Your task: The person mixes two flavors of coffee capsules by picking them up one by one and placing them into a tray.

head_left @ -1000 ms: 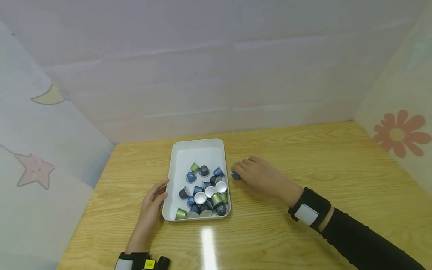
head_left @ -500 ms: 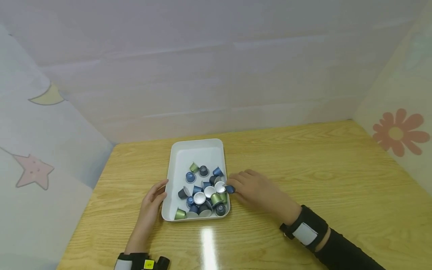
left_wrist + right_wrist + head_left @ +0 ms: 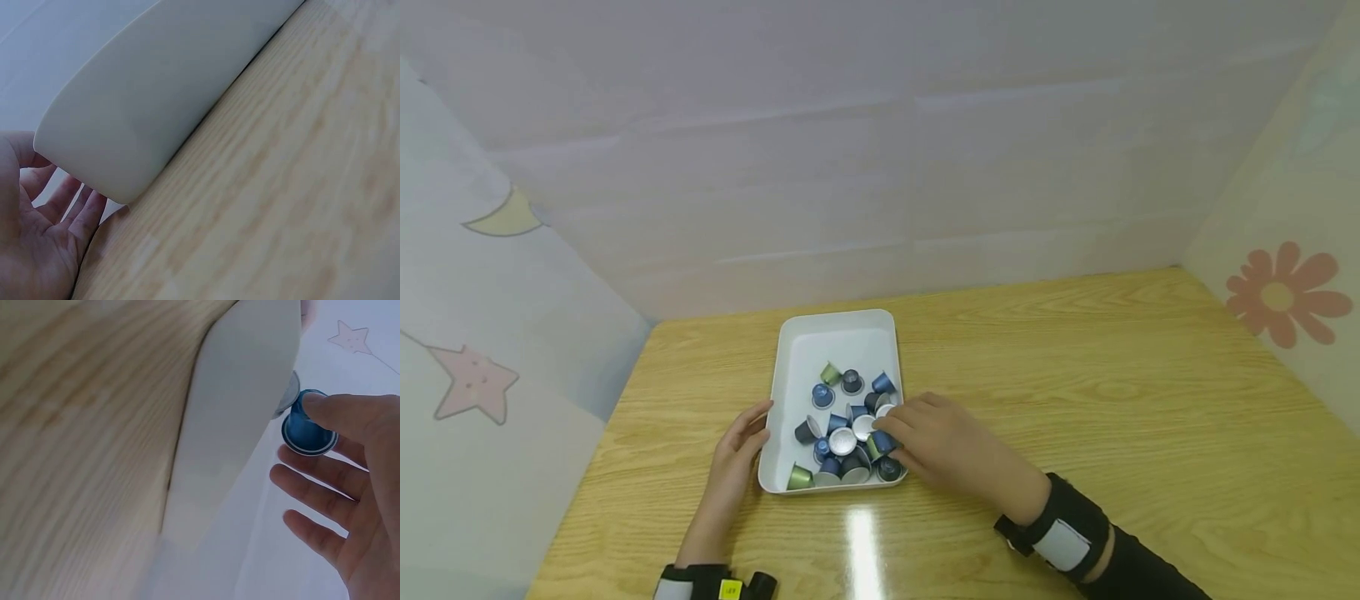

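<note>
In the head view a white tray (image 3: 831,333) holds a jumble of coffee capsules, blue, green, dark grey, some with silver lids up. My right hand (image 3: 955,450) is over the tray's right rim, pinching a blue coffee capsule (image 3: 308,432) between thumb and index finger; the other fingers are spread in the right wrist view. That capsule overlaps a green one in the head view. My left hand (image 3: 737,446) lies alongside the tray's left wall, loosely bent fingertips at its outer side. The left wrist view shows those fingers (image 3: 59,203) at the tray's end.
The tray stands on a wooden table (image 3: 1075,358). Behind it rises a pale wall covering (image 3: 880,183), with printed side panels carrying a star (image 3: 475,382) and a flower (image 3: 1285,296). Each wrist wears a black strap.
My right hand has moved left and nearer to me, carrying the blue coffee capsule from beside the tray to over its right part. The left hand stays in place.
</note>
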### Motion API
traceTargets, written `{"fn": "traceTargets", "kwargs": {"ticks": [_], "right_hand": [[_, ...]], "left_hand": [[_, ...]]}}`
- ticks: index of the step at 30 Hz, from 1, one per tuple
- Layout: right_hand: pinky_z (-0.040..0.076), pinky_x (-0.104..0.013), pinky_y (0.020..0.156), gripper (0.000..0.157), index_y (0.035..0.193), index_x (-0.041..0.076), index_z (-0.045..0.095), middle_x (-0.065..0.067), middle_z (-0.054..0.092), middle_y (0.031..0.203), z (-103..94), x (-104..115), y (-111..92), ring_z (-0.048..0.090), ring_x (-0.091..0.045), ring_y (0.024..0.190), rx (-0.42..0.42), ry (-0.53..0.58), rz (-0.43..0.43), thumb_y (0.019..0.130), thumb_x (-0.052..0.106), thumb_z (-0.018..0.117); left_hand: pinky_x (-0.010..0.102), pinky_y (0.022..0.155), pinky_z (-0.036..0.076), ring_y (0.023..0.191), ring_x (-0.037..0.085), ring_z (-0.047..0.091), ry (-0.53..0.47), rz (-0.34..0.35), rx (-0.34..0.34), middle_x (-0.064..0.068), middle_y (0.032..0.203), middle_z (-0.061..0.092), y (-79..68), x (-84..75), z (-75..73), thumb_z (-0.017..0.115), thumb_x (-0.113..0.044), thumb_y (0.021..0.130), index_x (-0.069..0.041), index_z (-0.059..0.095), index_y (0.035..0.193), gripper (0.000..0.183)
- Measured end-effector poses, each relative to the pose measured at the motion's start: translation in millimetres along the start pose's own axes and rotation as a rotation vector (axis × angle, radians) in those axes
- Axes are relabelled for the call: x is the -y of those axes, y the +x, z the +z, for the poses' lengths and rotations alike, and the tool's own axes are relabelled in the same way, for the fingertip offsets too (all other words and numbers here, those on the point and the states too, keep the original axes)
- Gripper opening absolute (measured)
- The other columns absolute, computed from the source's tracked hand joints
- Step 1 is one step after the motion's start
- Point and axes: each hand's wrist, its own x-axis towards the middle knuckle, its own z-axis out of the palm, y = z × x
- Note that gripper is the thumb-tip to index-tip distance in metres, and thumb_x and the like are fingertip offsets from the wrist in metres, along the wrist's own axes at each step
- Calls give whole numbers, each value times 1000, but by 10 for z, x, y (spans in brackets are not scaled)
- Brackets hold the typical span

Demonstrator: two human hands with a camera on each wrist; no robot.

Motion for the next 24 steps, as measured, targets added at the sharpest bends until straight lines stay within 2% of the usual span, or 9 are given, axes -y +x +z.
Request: {"fn": "traceTargets", "kwargs": {"ticks": [4, 11, 18, 24], "right_hand": [[51, -34, 93, 38, 119, 10, 65, 0, 68, 108, 6, 62, 80, 64, -17, 100, 6, 14, 11, 85, 21, 78], [48, -31, 94, 38, 123, 13, 64, 2, 67, 113, 9, 131, 201, 62, -15, 106, 65, 46, 48, 88, 22, 76], [49, -31, 93, 38, 123, 13, 64, 2, 67, 112, 24, 150, 249, 62, -16, 104, 43, 89, 75, 88, 21, 76], [49, -32, 94, 38, 123, 12, 63, 1, 67, 112, 19, 143, 256, 63, -17, 103, 37, 52, 73, 88, 21, 76]], "left_hand": [[8, 93, 39, 136, 23, 39, -5, 7, -4, 11, 150, 41, -6, -9, 10, 43, -8, 104, -8, 47, 145, 41], [10, 94, 40, 134, 24, 40, -25, 28, -15, 16, 149, 43, -12, -11, 30, 44, -6, 104, -4, 46, 145, 42], [9, 93, 39, 135, 25, 39, -21, 30, -12, 16, 149, 42, -19, -13, 27, 45, -8, 104, -4, 45, 146, 42], [9, 93, 39, 135, 24, 39, -5, 28, -16, 14, 149, 42, -4, 2, 21, 44, -7, 104, -6, 47, 144, 41]]}}
